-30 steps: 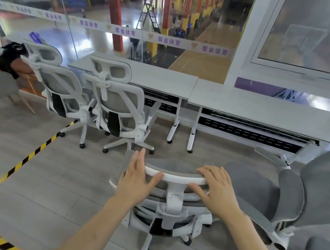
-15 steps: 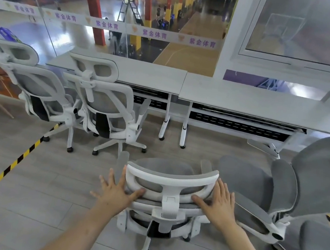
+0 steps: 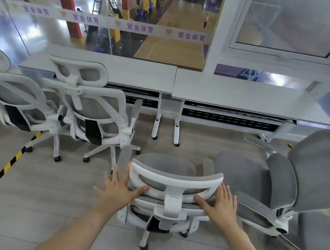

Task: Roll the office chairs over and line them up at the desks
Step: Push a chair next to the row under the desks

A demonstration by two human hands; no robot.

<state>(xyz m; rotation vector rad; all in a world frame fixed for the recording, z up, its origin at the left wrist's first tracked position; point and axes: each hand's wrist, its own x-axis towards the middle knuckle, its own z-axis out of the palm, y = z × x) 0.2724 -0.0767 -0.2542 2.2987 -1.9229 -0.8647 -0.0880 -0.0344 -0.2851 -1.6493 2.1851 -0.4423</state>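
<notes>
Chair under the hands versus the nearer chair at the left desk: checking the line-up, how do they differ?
The held chair stands back on open floor; the parked chair sits at the left desk. The left hand and right hand press on the held chair; nothing touches the parked chair. Both have white frames and grey mesh.

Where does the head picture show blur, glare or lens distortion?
Head view: the wide lens slants the sides of the white window frame; the dark grey fabric chair at the right edge is smeared; bright glare patches sit on the glass wall at left; the white-framed grey mesh chair in the middle is fairly sharp.
</notes>
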